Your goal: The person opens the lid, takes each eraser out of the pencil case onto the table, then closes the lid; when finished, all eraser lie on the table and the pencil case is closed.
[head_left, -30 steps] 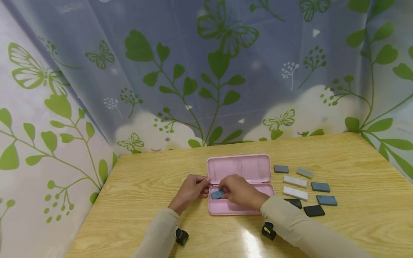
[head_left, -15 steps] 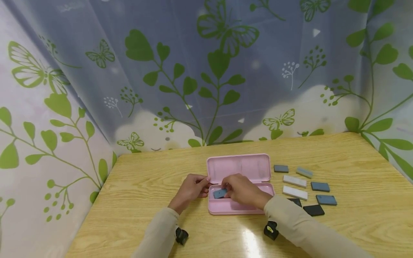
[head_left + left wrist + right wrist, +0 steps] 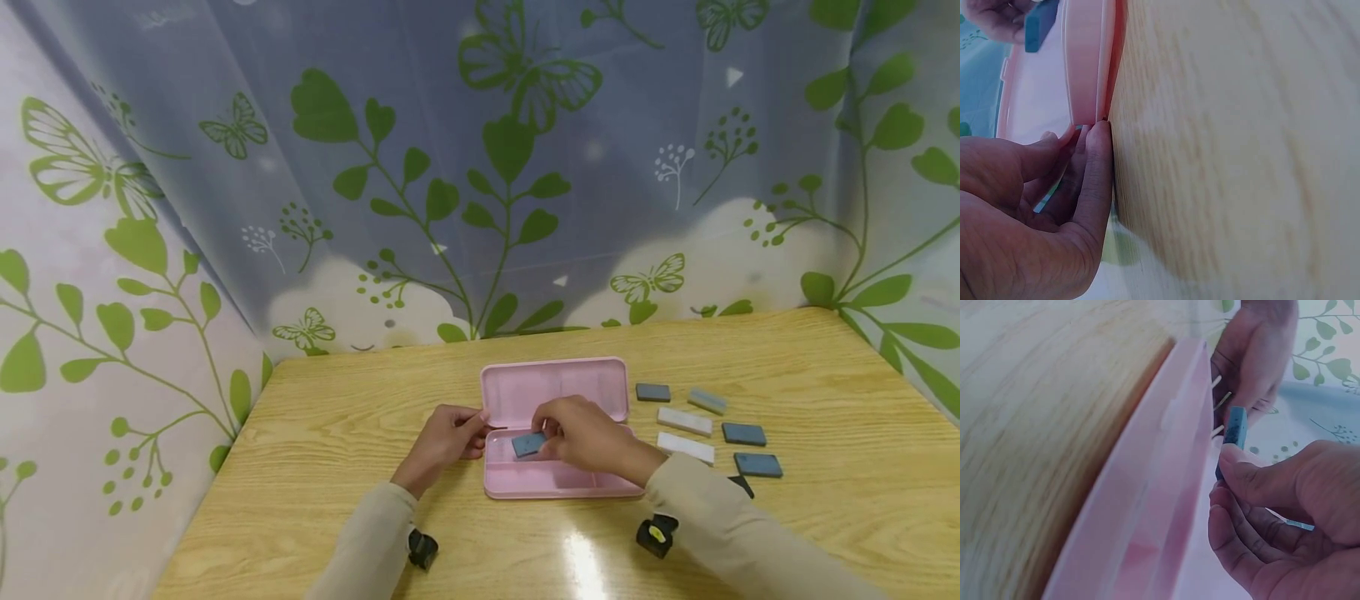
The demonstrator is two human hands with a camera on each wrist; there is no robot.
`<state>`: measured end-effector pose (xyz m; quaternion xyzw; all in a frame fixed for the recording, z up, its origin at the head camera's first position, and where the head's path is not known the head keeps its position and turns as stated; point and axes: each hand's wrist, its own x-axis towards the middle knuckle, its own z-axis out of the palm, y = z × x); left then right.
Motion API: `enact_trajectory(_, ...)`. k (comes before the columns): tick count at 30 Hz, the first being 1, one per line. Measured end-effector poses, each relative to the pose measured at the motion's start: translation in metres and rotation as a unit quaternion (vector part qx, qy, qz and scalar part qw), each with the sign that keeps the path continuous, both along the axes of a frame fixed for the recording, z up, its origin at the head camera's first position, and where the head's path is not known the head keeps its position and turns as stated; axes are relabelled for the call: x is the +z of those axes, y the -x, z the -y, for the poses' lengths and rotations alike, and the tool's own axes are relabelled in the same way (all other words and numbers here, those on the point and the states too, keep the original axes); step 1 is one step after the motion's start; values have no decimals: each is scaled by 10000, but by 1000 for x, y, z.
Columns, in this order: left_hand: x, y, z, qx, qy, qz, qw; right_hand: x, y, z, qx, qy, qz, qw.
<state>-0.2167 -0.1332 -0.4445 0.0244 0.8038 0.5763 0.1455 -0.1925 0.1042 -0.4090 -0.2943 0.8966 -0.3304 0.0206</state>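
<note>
A pink pencil case lies open on the table, lid leaned back; a low divider runs along its base. My left hand holds the case's left end near the hinge, thumb at the lid's edge and fingertips against the base. Between thumb and fingertips, my right hand pinches a flat blue eraser over the rear compartment. In the right wrist view the eraser stands up from the pinch, above the case. Part of the eraser is hidden by the right fingers.
Right of the case lie several loose erasers: a grey one, a grey-blue one, two white ones and two blue ones. A black one shows partly past the right sleeve. A patterned curtain hangs behind the table.
My right hand has moved rightward with the blue eraser, from the left end of the rear compartment toward its middle. The right sleeve now covers more of the black erasers. The left hand stays put.
</note>
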Motion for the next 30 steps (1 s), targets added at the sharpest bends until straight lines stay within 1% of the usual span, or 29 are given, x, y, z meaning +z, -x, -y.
enact_trajectory(4,1,0,0,16,-16,7,10000,5,-3,-13,24,14,30,10000)
enact_trajectory(9,1,-1,0,14,-53,-2,10000,14,-6,-37,35,6,240,9997)
enact_trajectory(14,-1,-1,0,6,-42,-18,10000,20,-8,-64,-19,7,509,9987)
enact_trajectory(19,-2,0,0,19,-66,-26,10000,24,-7,-91,-147,-149,497,9985)
enact_trajectory(22,-2,1,0,25,-93,-11,10000,25,-5,-109,-177,-193,554,9981)
enact_trajectory(26,-3,2,0,18,-109,-13,9999,22,-2,-133,-285,-248,650,9972)
enact_trajectory(30,-3,1,1,0,-99,22,9999,19,1,-156,-512,-414,671,9956)
